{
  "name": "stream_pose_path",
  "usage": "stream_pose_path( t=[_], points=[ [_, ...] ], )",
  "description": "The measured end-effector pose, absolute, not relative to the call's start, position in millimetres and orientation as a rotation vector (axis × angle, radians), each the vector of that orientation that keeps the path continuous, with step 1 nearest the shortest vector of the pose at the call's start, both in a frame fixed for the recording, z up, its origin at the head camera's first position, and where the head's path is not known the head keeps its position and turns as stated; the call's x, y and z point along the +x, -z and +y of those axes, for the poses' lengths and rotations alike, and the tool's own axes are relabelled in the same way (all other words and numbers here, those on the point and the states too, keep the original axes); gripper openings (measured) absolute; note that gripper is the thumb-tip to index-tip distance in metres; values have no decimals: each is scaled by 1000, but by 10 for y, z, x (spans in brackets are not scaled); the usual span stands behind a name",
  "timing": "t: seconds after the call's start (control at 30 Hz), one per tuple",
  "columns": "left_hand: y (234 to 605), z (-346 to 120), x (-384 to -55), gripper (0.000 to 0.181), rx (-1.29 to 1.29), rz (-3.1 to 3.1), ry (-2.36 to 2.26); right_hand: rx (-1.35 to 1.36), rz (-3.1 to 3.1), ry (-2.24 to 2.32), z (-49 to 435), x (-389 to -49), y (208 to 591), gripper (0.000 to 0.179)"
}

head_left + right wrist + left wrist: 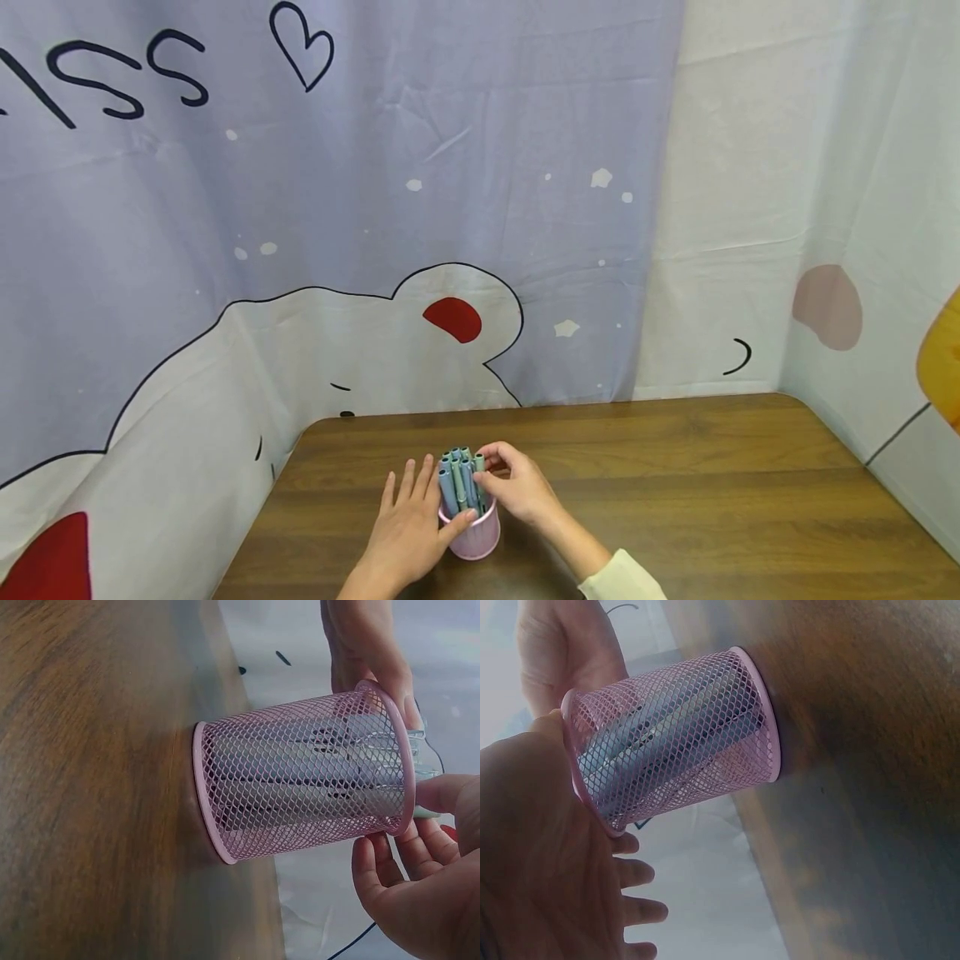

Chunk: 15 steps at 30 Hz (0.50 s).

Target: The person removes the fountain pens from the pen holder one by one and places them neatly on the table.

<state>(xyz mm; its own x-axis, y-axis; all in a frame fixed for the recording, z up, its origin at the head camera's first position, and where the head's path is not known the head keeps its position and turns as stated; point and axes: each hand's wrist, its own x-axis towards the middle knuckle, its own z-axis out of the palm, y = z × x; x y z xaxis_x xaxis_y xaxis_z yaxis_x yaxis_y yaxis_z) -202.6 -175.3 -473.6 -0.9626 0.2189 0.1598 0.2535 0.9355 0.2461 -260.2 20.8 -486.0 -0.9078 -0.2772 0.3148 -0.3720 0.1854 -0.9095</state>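
A pink mesh pen holder [476, 543] stands upright on the table, packed with blue and green pens [455, 482] whose ends stick out above the rim. My left hand [408, 529] is at its left side, fingers straight and spread, thumb lying across the near rim. In the left wrist view the palm [547, 847] is beside the rim. From the right, my right hand [525, 487] pinches a green pen [480, 463] at the holder's right edge between thumb and fingers. The right wrist view shows its thumb [442, 793] against the pen tops, other fingers curled beyond the rim.
The brown wooden table [675, 483] extends to both sides of the holder. A printed curtain [450, 167] hangs behind its back edge, and white printed cloth [885, 250] hangs along the right side.
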Motion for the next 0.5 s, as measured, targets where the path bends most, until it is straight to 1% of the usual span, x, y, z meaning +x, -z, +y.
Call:
stream_pose_path(
  t=[0.27, 0.5],
  points=[
    [4735, -1760, -2011, 99, -364, -2987, 382, 597, -2326, -1871, 242, -2588, 4753, 24],
    [4738, -1763, -2034, 97, -353, -2996, 368, 587, -2272, -1930, 287, -2608, 4661, 24]
  ],
)
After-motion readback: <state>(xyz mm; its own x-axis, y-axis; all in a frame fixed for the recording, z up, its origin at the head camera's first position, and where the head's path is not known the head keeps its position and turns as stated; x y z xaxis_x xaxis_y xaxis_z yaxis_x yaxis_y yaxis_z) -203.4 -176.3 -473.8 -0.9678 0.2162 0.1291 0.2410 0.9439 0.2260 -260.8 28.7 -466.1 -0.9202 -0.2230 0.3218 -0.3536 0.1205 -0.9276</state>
